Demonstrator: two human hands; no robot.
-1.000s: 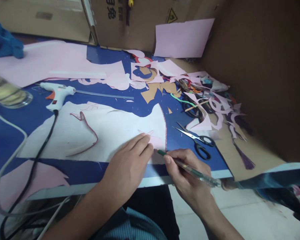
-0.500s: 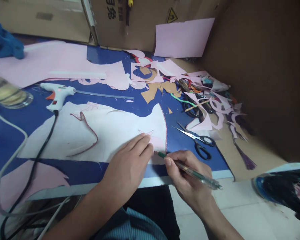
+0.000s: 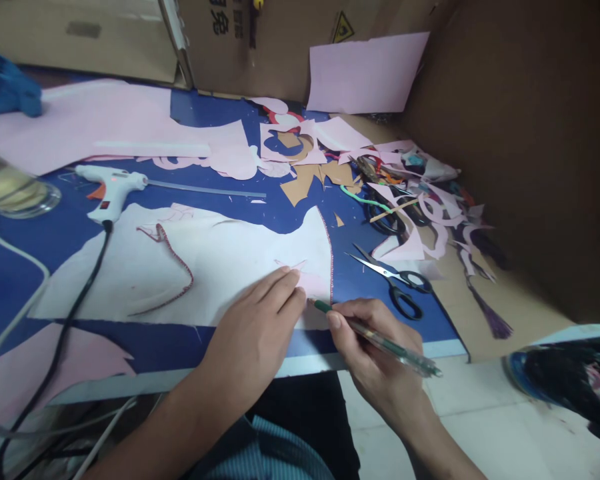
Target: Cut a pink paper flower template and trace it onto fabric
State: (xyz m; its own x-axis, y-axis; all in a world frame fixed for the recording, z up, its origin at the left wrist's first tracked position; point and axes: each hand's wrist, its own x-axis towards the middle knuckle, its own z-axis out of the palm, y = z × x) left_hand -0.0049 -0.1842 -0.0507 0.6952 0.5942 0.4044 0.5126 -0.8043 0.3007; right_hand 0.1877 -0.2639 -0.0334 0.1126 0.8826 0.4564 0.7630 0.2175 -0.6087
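White fabric [image 3: 220,257] with a red-stitched right edge lies flat on the blue table. My left hand [image 3: 257,327] rests on it, fingers stretched out and pressing down, beside a pale pink patch [image 3: 316,285] near the fabric's right end. In my right hand [image 3: 380,360] is a pen [image 3: 413,362] with a clear barrel and green grip. Its tip is at the fabric, just right of my left fingertips; whether it touches I cannot tell. A loose red-edged strip [image 3: 183,263] curves across the fabric on the left.
Open scissors [image 3: 393,275] lie right of the fabric. Behind its left end is a white glue gun [image 3: 115,190], its black cord [image 3: 87,287] crossing the fabric. Pink and brown scraps [image 3: 320,177] pile up at the back right. Cardboard walls [image 3: 270,60] stand behind.
The view has shifted very slightly, with things on the left appearing a little further left. Both hands and the pen stay almost where they were on the fabric.
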